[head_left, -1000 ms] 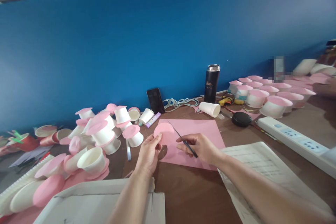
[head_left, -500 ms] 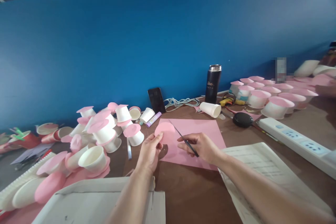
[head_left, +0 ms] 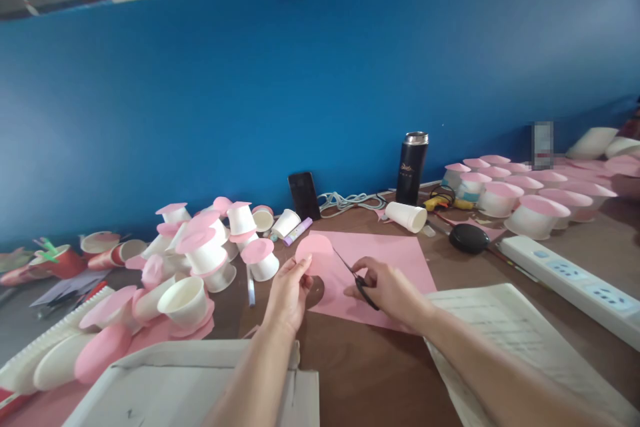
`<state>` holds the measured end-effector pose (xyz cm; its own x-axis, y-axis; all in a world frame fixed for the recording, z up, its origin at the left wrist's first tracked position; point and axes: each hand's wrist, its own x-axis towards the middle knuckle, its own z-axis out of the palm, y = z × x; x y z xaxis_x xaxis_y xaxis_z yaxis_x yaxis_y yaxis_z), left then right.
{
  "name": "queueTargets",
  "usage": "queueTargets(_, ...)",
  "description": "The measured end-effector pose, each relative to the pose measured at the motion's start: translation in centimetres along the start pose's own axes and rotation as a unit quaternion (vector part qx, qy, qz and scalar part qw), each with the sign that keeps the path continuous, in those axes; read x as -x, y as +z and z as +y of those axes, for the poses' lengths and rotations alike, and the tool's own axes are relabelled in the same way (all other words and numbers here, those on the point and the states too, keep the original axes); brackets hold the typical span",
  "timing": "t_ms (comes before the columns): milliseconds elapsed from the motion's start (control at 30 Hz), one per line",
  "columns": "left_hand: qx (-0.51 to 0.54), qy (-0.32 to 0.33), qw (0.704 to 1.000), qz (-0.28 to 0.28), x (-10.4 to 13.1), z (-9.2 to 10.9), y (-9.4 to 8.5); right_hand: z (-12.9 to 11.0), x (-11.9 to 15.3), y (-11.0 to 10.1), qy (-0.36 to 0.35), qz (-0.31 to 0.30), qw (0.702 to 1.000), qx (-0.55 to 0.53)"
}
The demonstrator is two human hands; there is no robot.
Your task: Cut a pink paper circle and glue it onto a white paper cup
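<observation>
Between thumb and fingers, my left hand (head_left: 291, 287) pinches the lower edge of a pink paper disc (head_left: 315, 250). Black-handled scissors (head_left: 367, 290) are in my right hand (head_left: 387, 290), their thin blades pointing up and left to the disc's right edge. I cannot tell whether the blades touch the paper. Under both hands lies a pink paper sheet (head_left: 395, 257) with a curved cut-out at its left side, where brown table shows.
Paper cups with pink discs (head_left: 203, 247) crowd the left; similar capped cups (head_left: 535, 213) stand in rows at right. A black thermos (head_left: 413, 170), a phone (head_left: 303, 195) and a tipped cup stack (head_left: 406, 215) lie behind. A power strip (head_left: 570, 280) runs along the right.
The scissors have turned slightly in my right hand, and more of their handles shows. My left hand keeps its pinch on the disc. The whole view has shifted a little.
</observation>
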<state>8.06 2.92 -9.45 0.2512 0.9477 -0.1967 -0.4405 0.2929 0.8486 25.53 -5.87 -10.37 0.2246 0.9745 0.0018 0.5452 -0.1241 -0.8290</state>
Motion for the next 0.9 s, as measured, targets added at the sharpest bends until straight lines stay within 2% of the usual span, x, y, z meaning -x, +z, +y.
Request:
queueTargets(67, 0.005, 0.003, 1.0, 0.002, 0.1, 0.1, 0.0, 0.1, 0.2, 0.0, 0.006, 0.027, 0.994, 0.109)
queueTargets(167, -0.007, 0.005, 1.0, -0.024, 0.3, 0.1, 0.1, 0.2, 0.4, 0.2, 0.02, 0.04, 0.98, 0.196)
queueTargets(267, -0.054, 0.003, 0.996, -0.07, 0.5, 0.0, 0.2, 0.5, 0.4, 0.5, -0.007, 0.043, 0.975, 0.216)
queueTargets(367, -0.119, 0.026, 0.989, -0.083, 0.4, -0.4, 0.0, 0.7, 0.3, 0.8, -0.028, 0.035, 0.979, 0.2)
queueTargets(467, -0.179, 0.068, 0.98, -0.061, 0.3, -0.4, -0.2, 0.2, 0.2, 1.1, -0.037, 0.014, 0.983, 0.18)
queueTargets(533, -0.229, 0.106, 0.967, -0.023, 0.4, 0.0, -0.2, -0.6, 0.2, 1.1, -0.038, 0.0, 0.982, 0.185)
queueTargets(633, -0.298, 0.182, 0.936, 0.047, 0.8, 1.0, -0.1, -2.0, -0.1, 1.0, -0.034, -0.019, 0.973, 0.227)
queueTargets(700, -0.304, 0.227, 0.923, 0.07, 1.2, 1.6, 0.1, -2.9, -0.5, 1.1, -0.029, -0.02, 0.962, 0.271)
queueTargets(800, -0.299, 0.253, 0.918, 0.055, 1.5, 1.8, 0.3, -4.0, -1.4, 1.7, -0.019, 0.0, 0.93, 0.366)
queueTargets(900, -0.31, 0.236, 0.921, 0.026, 1.4, 1.3, 0.3, -4.8, -2.4, 2.6, -0.061, -0.009, 0.901, 0.429)
